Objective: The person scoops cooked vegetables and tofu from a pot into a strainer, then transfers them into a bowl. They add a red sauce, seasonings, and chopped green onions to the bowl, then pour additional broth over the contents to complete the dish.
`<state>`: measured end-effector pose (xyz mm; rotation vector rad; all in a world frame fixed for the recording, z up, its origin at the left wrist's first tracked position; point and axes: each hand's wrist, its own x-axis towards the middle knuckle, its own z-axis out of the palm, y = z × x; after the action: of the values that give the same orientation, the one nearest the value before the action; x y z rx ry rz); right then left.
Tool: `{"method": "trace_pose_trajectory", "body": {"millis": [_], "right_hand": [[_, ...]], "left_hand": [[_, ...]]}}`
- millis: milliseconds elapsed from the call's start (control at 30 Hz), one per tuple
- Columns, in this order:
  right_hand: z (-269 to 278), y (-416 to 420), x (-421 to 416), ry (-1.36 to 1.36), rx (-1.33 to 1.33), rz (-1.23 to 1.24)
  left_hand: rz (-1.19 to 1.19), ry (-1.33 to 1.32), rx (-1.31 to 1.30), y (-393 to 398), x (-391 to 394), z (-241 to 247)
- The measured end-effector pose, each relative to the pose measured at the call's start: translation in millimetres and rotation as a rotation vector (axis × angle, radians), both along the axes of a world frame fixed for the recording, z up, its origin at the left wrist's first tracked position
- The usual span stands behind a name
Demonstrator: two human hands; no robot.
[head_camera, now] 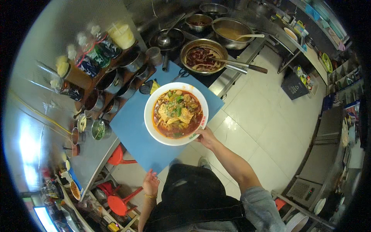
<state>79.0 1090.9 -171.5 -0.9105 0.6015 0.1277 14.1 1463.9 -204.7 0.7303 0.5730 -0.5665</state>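
A large white bowl [177,113] holds red, oily soup with pale yellow slices, vegetables and chopped green herbs on top. My right hand [207,138] grips its rim at the lower right, thumb on the edge. The bowl is over a blue board [136,127]; whether it rests on it or is lifted, I cannot tell. At the board's near corner is my left hand [151,182], palm up with fingers loosely curled and nothing in it. Scissors [181,74] and a small black and yellow item [149,87] lie just beyond the bowl.
On the stove beyond stand a pan of dark red broth [203,56], a large pot with a ladle [232,32] and a black wok [171,37]. Seasoning pots [110,81] line the left shelf. Red stools [117,204] stand low left, a black bin [294,85] at right.
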Motion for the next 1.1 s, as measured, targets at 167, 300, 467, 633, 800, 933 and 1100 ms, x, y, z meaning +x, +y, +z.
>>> {"method": "trace_pose_trajectory", "body": {"millis": [167,300,467,633,800,933,1100], "right_hand": [[39,-5,-8,-0.025,-0.031,0.003],[58,-4,-14,-0.069,-0.028,-0.015],[52,-6,-23,-0.113,-0.026,-0.021],[70,-44,-47,-0.145,-0.209,0.301],[113,-123,-94,-0.059,-0.309,0.391],[152,-221,-146,0.06,-0.356,0.233],[225,-339,-202,0.198,-0.403,0.113]], "left_hand": [[-0.181,-0.055,0.044,-15,-5,25],[-0.283,-0.175,0.015,-54,3,56],[-0.518,-0.409,-0.127,-146,19,130],[-0.845,-0.552,-0.404,-277,30,183],[-0.962,-0.378,-0.453,-422,36,221],[-0.78,-0.105,-0.485,-519,47,242],[-0.463,-0.033,-0.705,-596,34,287]]}}
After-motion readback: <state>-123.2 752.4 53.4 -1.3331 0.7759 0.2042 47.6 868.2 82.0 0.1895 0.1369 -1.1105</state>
